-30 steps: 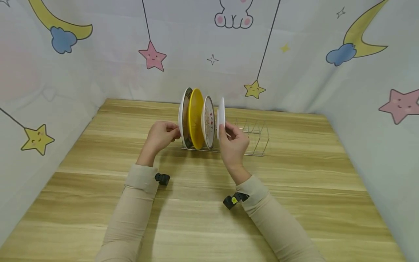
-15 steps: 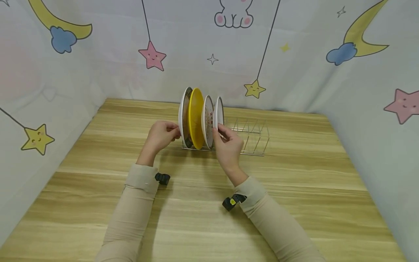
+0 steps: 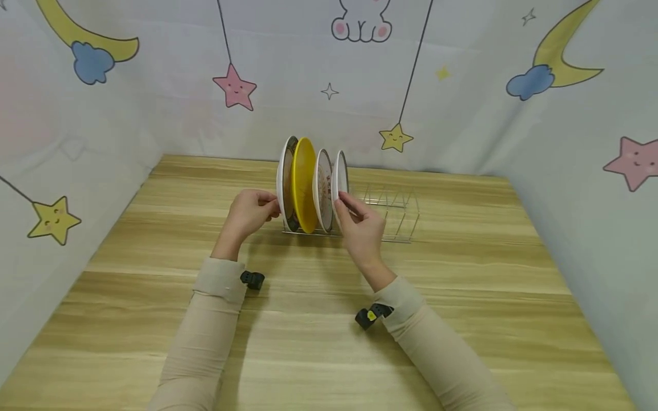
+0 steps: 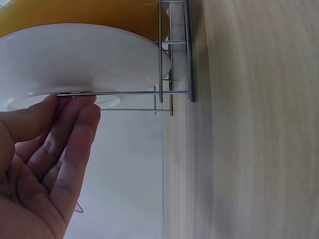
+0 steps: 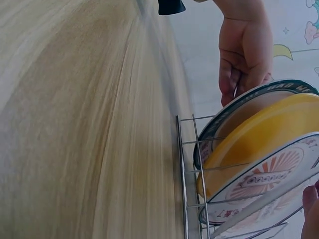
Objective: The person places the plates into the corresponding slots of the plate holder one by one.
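In the head view, my left hand [image 3: 248,214] is at the left end of a wire dish rack [image 3: 397,242]. The left wrist view shows its thumb and fingers pinching the rack's end wire [image 4: 124,92]. My right hand [image 3: 366,231] pinches the near edge of a white plate [image 3: 341,171] that stands upright in the rack. To its left stand a white plate with a red printed pattern [image 3: 324,188], a yellow plate [image 3: 304,185] and a dark-rimmed white plate [image 3: 285,188]. The right wrist view catches only the right fingertips at its edge.
The rack stands on a wood-grain table [image 3: 298,342], and its right-hand slots hold no plates. A white cloth backdrop [image 3: 288,68] printed with stars and moons rises behind and on both sides. A black strap device [image 3: 366,317] sits at each wrist.
My right hand has brought the white plate left, from beside the patterned plate into a place close against it in the rack. The left hand has kept its hold. The head view shifted slightly.
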A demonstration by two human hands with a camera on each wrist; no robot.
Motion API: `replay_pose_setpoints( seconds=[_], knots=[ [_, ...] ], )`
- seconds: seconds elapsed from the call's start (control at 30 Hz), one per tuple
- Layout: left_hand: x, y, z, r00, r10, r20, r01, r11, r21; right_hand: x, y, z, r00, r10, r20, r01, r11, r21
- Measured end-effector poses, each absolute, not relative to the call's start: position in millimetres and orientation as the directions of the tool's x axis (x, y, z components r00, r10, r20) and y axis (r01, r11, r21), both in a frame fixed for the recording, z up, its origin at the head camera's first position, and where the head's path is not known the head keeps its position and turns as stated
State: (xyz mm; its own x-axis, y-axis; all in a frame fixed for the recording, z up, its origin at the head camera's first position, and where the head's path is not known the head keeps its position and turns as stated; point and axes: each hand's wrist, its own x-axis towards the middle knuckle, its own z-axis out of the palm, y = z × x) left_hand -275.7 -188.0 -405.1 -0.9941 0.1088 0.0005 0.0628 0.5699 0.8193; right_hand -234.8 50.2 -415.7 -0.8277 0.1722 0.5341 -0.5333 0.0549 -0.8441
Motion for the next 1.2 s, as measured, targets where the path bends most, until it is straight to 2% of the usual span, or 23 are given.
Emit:
replay_pose_setpoints(
  seconds=[0.23,0.53,0.73,1.2],
  knots=[
    [-275.3,-189.1,-404.5,-0.993,0.118,-0.011,0.059,0.570,0.819,-223.4,62.5,-396.0,-0.815,0.185,0.549,-0.538,0.110,-0.836],
    [-276.4,-187.7,-403.4,-0.993,0.115,-0.016,0.053,0.573,0.818,-227.5,90.0,-394.8,-0.797,0.211,0.566,-0.528,0.211,-0.822],
    [-277.5,-186.1,-403.7,-0.994,0.107,-0.014,0.051,0.577,0.815,-230.2,108.6,-395.2,-0.813,0.226,0.537,-0.490,0.234,-0.840],
    [-279.1,-183.2,-402.0,-0.994,0.106,-0.010,0.053,0.573,0.818,-257.2,160.8,-428.4,-0.793,0.287,0.537,-0.435,0.349,-0.830]
  ],
)
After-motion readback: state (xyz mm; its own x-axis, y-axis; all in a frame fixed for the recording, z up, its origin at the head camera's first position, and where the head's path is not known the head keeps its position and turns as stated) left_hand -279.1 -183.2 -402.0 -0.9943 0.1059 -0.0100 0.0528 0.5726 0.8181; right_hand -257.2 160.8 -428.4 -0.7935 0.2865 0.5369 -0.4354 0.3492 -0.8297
